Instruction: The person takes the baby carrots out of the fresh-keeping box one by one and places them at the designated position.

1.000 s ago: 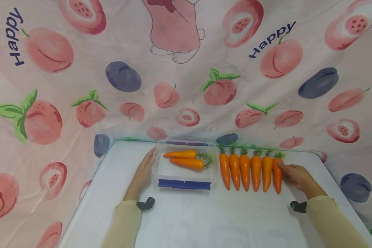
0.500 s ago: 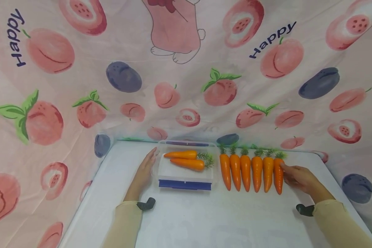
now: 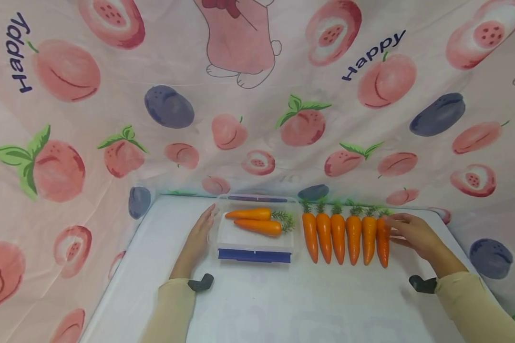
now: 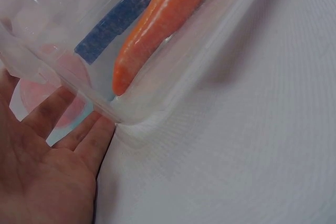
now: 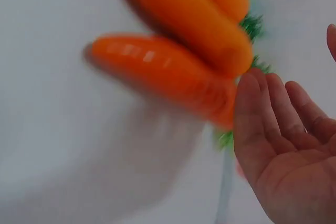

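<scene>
My left hand (image 3: pixel 196 243) lies along the left wall of a clear plastic box (image 3: pixel 257 242) with blue clips. In the left wrist view its straight fingers touch the outside of the wall, beside a carrot (image 4: pixel 157 22) seen through it. Two orange carrots with green tops, an upper one (image 3: pixel 249 214) and a lower one (image 3: pixel 257 226), lie inside the box. My right hand (image 3: pixel 418 238) is at the leafy end of the rightmost carrot (image 3: pixel 383 245) in a row. The right wrist view shows its fingers extended, the fingertips right at that carrot's (image 5: pixel 157 72) thick end.
Several more carrots (image 3: pixel 354 240) lie side by side between the box and my right hand, tips toward me. They rest on a white table (image 3: pixel 317 300). A fruit-printed cloth (image 3: pixel 257 133) hangs behind the table's far edge and along its sides.
My right hand has loosened from the side of the rightmost carrot and shifted slightly toward its leafy end, fingers straighter. My left hand, the box and the carrots hold their places.
</scene>
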A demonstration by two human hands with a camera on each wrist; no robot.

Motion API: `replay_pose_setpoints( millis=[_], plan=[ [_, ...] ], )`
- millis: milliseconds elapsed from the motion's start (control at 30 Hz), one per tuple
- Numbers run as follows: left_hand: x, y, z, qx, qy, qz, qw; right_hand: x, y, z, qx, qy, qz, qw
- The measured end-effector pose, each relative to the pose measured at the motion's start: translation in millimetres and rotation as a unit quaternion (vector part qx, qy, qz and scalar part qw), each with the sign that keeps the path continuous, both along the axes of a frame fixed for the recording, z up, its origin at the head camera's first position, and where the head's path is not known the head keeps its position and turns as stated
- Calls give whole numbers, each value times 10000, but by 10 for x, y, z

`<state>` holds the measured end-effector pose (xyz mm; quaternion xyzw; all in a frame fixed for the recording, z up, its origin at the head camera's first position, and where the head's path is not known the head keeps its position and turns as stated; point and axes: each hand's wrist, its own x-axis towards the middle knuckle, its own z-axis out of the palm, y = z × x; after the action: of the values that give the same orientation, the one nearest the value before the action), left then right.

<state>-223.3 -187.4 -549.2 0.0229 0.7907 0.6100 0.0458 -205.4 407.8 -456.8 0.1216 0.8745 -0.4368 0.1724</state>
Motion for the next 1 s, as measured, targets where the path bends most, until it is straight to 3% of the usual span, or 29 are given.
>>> replay_pose_setpoints(
  millis=[167,400,667,1000],
  plan=[
    [-8,-14,-14,-5,-28,-5,10000,-52,-261,147,-668,36,308,9973],
    [-7,-18,-26,29,-5,2,10000,-98,-604,278,-1563,-55,634,9857],
    [-8,-9,-28,-8,-52,14,10000,-188,-967,379,-1936,-195,1061,9751],
    [-8,-1,-20,-150,-68,61,9998,-389,-1505,482,-2186,-405,1257,9668]
  ],
)
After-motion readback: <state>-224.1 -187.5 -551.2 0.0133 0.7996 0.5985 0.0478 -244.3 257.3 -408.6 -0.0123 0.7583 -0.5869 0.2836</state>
